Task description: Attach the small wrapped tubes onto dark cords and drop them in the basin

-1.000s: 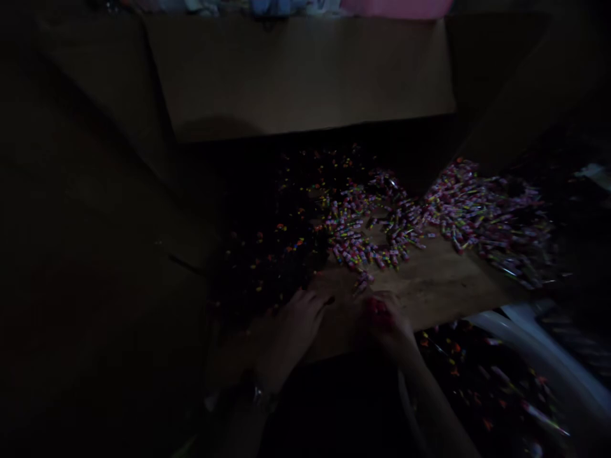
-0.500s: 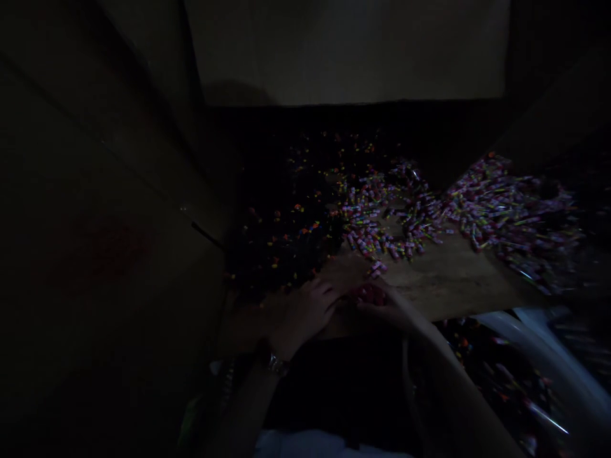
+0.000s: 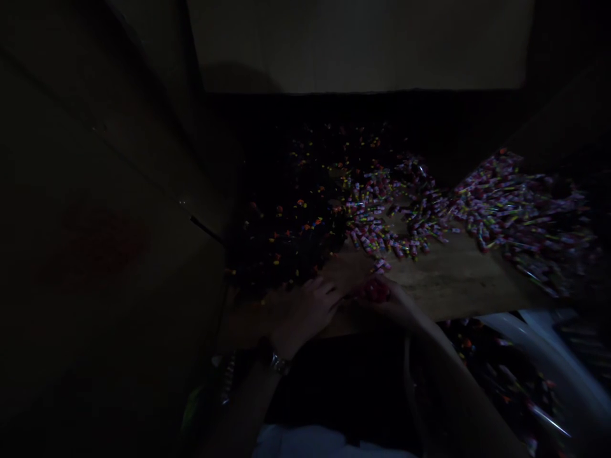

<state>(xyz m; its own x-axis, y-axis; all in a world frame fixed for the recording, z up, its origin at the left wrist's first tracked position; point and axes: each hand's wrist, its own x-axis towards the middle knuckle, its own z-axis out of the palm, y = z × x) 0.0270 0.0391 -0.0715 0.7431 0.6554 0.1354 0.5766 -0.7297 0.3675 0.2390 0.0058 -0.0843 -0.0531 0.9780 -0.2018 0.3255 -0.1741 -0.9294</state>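
Observation:
The picture is very dark. My left hand (image 3: 310, 312), with a watch (image 3: 277, 364) at its wrist, rests low over the front part of a wooden board (image 3: 449, 273); what its fingers hold, if anything, is hidden. Just right of it, my right hand (image 3: 389, 304) has its fingers around a small cluster of red pieces (image 3: 377, 289). Beyond my right hand lies a heap of small pink and yellow wrapped pieces (image 3: 372, 210). The fingertips of both hands are near each other.
A larger heap of similar pieces (image 3: 510, 203) spreads to the right. Small orange and yellow bits (image 3: 305, 226) lie scattered on a dark surface at left. A pale panel (image 3: 363, 44) stands behind. At lower right, a translucent bag or container (image 3: 548, 356) is beside more pieces.
My right hand and the red pieces have shifted slightly right, and the red cluster looks more compact. My left hand has barely moved. The view has shifted a little.

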